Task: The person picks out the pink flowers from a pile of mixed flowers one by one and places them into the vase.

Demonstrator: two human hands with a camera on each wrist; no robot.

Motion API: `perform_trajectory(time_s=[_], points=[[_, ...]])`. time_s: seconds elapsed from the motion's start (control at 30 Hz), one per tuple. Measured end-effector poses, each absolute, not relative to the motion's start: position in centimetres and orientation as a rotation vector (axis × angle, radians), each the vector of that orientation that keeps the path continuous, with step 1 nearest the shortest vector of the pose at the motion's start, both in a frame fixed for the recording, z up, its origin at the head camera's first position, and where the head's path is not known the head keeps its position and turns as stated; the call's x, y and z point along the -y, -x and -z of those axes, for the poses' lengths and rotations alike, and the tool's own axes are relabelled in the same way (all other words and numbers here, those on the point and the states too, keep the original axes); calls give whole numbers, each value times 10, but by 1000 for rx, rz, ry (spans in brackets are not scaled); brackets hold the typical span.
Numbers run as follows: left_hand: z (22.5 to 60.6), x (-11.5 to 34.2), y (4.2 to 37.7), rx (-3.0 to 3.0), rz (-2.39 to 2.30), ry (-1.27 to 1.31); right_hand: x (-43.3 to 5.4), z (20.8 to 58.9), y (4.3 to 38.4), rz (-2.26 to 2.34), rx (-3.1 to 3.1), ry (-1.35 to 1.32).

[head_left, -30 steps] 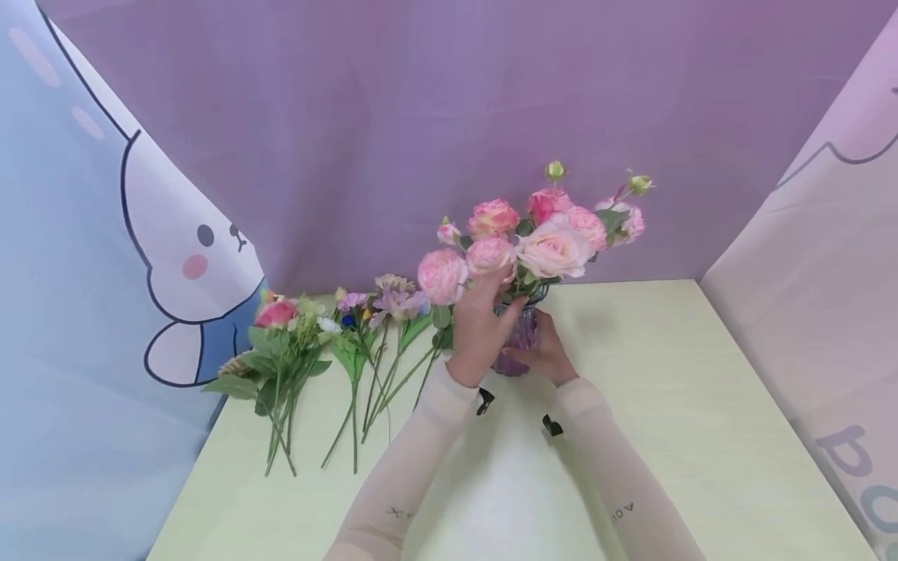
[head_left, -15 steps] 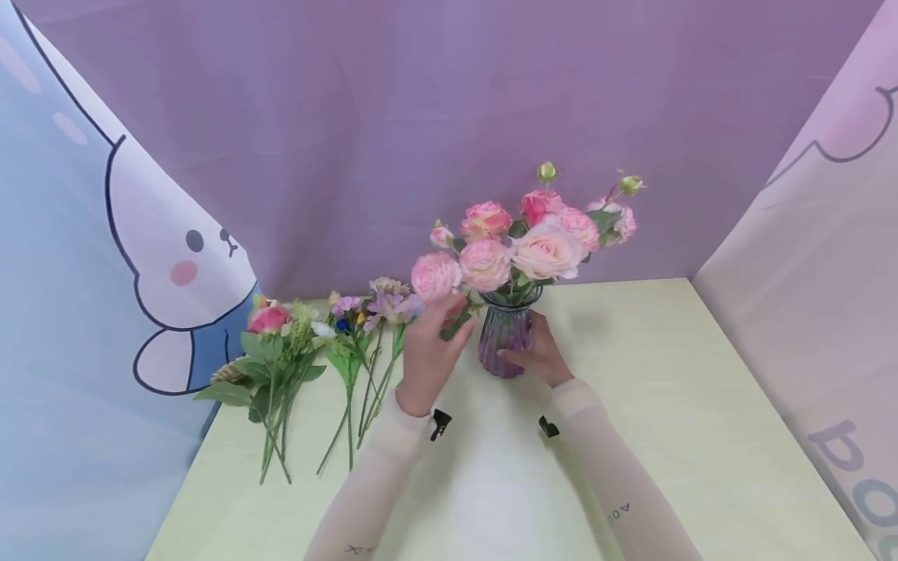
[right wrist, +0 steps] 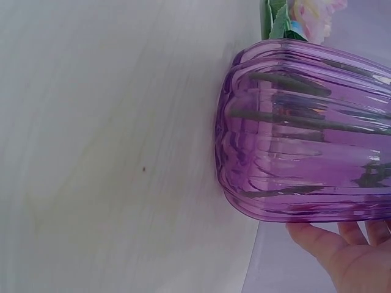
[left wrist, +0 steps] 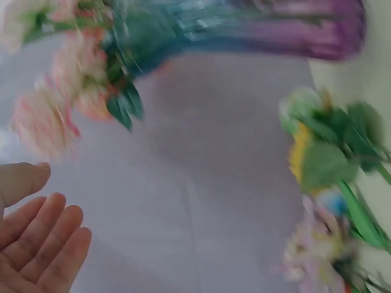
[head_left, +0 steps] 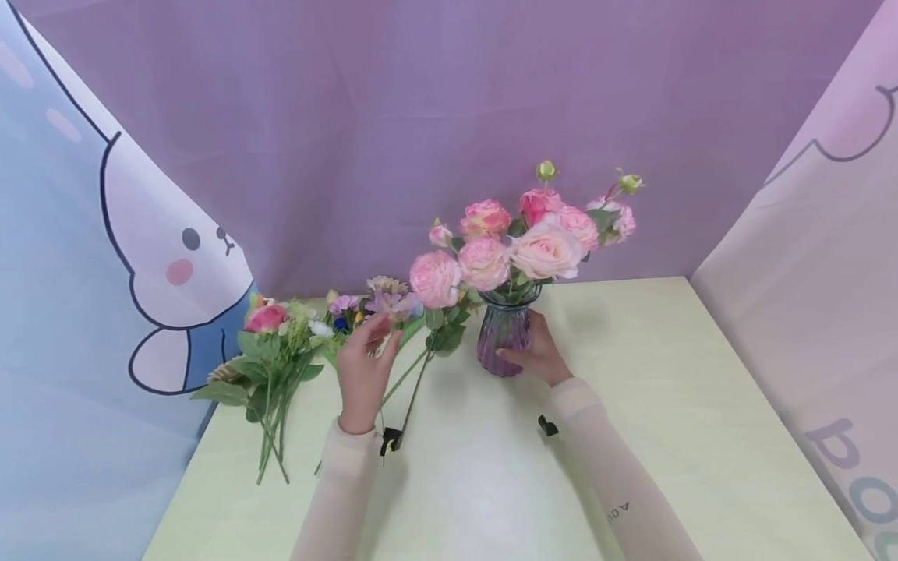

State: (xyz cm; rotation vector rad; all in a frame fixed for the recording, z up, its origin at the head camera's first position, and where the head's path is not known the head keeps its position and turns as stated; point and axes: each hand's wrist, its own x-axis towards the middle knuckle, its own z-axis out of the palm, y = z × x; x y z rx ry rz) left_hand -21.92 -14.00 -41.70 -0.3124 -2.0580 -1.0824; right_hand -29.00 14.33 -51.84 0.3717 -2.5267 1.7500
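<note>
A ribbed glass vase (head_left: 502,340), bluish at the neck and purple below, stands upright on the table. My right hand (head_left: 545,352) grips its right side, thumb across the front. In the right wrist view, green stems show through the purple glass (right wrist: 305,146), with the fingers (right wrist: 317,241) against its side. Pink roses (head_left: 547,248) and green buds (head_left: 546,170) fan out from the mouth. My left hand (head_left: 366,372) holds nothing, fingers loosely bent, over the loose flowers left of the vase. In the left wrist view its fingers (left wrist: 49,238) are apart from the blurred roses (left wrist: 43,122).
At the table's left lies a bunch with a deep pink rose (head_left: 266,318) and leafy stems. Purple flowers (head_left: 389,304) and more stems lie between it and the vase. A purple backdrop (head_left: 393,156) rises behind the table (head_left: 477,483), with printed curtains (head_left: 63,312) at the sides.
My left hand has moved from the roses at the vase's mouth leftward and down, over the loose flowers. The right hand has stayed on the vase.
</note>
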Motion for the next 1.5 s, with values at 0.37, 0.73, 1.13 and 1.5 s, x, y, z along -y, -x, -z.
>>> perform_trajectory(time_s=[0.37, 0.73, 1.13, 1.5], points=[[454, 189, 217, 2226, 1016, 31, -140, 492, 275, -1846, 2491, -408], [485, 239, 219, 2348, 1172, -280, -143, 519, 287, -1794, 2502, -392], [497, 292, 224, 2503, 820, -456, -146, 511, 288, -1728, 2511, -423], [509, 333, 212, 2643, 695, -662, -138, 473, 265, -1777, 2549, -402]])
